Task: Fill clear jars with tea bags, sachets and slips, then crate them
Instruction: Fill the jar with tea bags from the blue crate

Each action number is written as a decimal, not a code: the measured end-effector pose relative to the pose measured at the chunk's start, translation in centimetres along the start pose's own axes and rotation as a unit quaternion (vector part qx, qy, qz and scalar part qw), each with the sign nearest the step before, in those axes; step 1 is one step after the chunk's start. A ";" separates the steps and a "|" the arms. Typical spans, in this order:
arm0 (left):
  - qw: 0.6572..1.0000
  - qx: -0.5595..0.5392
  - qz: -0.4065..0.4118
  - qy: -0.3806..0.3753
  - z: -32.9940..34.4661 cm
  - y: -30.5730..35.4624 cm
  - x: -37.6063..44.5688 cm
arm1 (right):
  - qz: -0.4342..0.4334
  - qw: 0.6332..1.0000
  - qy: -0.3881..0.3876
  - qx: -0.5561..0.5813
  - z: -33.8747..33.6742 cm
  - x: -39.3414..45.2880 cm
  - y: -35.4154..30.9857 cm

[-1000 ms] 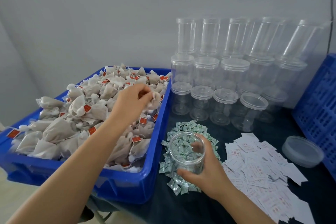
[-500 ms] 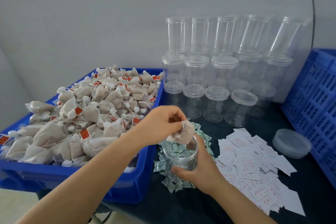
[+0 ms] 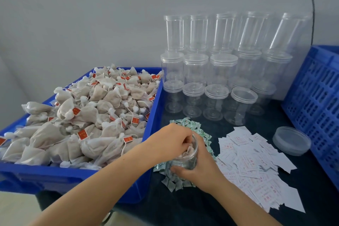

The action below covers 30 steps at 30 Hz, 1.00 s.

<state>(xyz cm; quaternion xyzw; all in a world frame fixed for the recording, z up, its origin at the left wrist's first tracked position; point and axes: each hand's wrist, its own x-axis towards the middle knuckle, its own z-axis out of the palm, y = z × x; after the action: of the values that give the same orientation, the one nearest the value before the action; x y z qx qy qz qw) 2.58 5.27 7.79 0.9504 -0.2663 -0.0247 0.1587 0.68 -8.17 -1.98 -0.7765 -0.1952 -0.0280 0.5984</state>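
Bare forearms, no sleeves, hands (image 3: 172, 139) ungloved

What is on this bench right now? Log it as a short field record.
left hand: pushing a tea bag into the open jar
right hand: grips the open jar, which stands on the green sachets
blue tub: heaped with tea bags, left of the jar
paper slips: spread right of the jar
loose lid: on the cloth by the blue crate
empty jars: stacked at the back

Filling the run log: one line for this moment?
left hand: pushing tea bag into jar | right hand: holds jar | step: filling
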 end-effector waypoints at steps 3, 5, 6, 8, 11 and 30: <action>1.000 -0.001 -0.001 -0.016 0.2 -0.1 0.1 | 0.000 1.000 0.005 -0.001 0.0 0.0 0.0; 1.000 -0.006 -0.002 -0.017 0.2 -0.1 0.2 | 0.000 1.000 0.006 -0.008 0.0 0.0 -0.1; 1.000 -0.009 0.000 -0.014 0.2 -0.2 0.1 | 0.000 1.000 0.005 -0.011 0.0 -0.1 -0.1; 1.000 -0.014 0.006 0.005 -0.2 -0.3 0.0 | 0.006 1.000 -0.002 -0.009 0.0 -0.1 0.0; 0.998 -0.026 0.012 0.054 -1.4 -0.9 -0.2 | 0.027 0.999 0.000 -0.029 0.1 -0.1 0.1; 0.965 0.216 -0.147 0.034 -2.6 -13.2 7.2 | 0.070 0.997 -0.001 -0.045 -0.2 -0.5 0.5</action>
<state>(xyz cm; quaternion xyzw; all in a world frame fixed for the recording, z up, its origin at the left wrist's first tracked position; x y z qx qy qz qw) 15.66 13.00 6.37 0.9911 -0.1173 0.0426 -0.0472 0.45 -8.59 -2.50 -0.8144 -0.1395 0.0063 0.5632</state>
